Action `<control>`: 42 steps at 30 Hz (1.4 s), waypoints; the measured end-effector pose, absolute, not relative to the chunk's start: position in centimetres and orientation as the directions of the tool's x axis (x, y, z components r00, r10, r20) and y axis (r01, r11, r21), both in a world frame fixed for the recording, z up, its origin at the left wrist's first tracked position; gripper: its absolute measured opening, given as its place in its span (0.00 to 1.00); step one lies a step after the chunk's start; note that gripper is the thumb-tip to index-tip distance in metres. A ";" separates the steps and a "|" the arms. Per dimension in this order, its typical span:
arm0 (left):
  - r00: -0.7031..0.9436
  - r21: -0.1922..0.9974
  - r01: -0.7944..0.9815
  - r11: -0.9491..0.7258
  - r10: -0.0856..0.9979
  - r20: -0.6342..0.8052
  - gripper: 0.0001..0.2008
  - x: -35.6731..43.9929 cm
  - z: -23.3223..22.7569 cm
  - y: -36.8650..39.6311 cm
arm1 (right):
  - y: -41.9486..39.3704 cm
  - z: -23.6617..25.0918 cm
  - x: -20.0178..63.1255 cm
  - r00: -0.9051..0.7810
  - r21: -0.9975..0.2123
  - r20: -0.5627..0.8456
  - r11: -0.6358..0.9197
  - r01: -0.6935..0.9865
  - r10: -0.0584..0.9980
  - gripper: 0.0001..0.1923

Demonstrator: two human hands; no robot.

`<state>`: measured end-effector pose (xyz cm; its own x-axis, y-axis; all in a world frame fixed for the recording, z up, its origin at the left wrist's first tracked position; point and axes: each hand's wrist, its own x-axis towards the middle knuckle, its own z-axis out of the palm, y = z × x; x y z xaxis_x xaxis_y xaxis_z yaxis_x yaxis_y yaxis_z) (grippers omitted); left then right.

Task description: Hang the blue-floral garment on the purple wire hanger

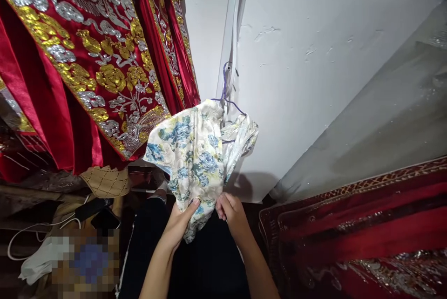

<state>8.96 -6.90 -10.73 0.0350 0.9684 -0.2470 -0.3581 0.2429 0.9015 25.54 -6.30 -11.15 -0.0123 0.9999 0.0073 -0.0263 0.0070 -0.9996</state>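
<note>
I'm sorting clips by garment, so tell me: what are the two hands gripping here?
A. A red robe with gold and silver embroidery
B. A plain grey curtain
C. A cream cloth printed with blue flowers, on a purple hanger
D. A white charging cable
C: the left hand and the right hand both pinch the lower edge of the floral cloth, which hangs from a thin purple hanger against the white wall.

Both forearms reach forward, left hand (178, 224) and right hand (232, 213) close together, fingers pinched shut.

Open space runs along the white wall (314, 57); the hanging red embroidered robe (87, 57) crowds the left.
</note>
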 end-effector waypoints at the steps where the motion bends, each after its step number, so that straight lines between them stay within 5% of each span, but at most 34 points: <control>1: -0.032 0.915 -0.341 0.216 0.970 -0.241 0.30 8.8 -10.9 -6.8 | -6.7 -11.1 25.4 -0.014 -1.000 0.019 0.019 -0.011 1.000 0.24; 3: -0.285 0.960 -0.268 0.078 0.946 -0.156 0.29 8.5 -11.4 -6.5 | -7.3 -11.1 25.1 -0.011 -1.000 0.018 0.018 -0.009 1.000 0.22; 6: -0.588 0.981 0.027 -0.192 0.791 0.170 0.27 8.2 -12.2 -6.5 | -7.5 -11.0 24.6 -0.027 -0.999 -0.007 -0.008 -0.036 1.000 0.19; 8: -0.521 0.946 0.164 -0.279 0.790 0.323 0.24 8.4 -12.7 -6.8 | -7.3 -10.9 24.2 -0.055 -0.999 -0.015 -0.017 -0.047 0.998 0.17; 14: 0.016 0.954 0.090 -0.287 0.958 0.286 0.14 10.1 -14.0 -7.0 | -7.6 -10.4 22.9 -0.155 -0.999 -0.014 -0.021 -0.044 0.988 0.14; 22: 0.040 0.937 0.188 -0.294 0.956 0.292 0.09 11.5 -14.0 -6.1 | -2.1 -2.0 24.9 -0.049 -0.994 0.021 0.016 -0.104 0.999 0.11; 29: 0.130 0.887 0.320 -0.332 0.943 0.306 0.10 12.6 -15.5 -5.5 | 4.7 7.9 25.3 0.141 -0.920 0.311 0.335 -0.205 0.940 0.09; 35: 0.370 0.826 0.282 -0.487 0.850 0.375 0.08 11.2 -7.6 -2.2 | 3.2 6.7 25.3 0.151 -0.912 0.361 0.382 -0.151 0.920 0.09; 40: 0.154 0.597 0.324 -0.734 0.663 0.733 0.19 10.4 3.9 2.0 | 1.4 7.7 26.1 0.020 -0.904 0.427 0.426 0.025 0.904 0.09; 42: 0.227 0.480 0.395 -0.783 0.590 0.775 0.11 11.0 6.9 2.9 | 1.6 7.9 26.2 0.003 -0.893 0.448 0.448 0.039 0.894 0.09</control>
<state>11.01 2.92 6.93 0.2265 0.5897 0.7752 0.3950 -0.7831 0.4803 26.25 1.55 7.94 0.0032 0.8940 0.4480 0.0386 0.4476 -0.8934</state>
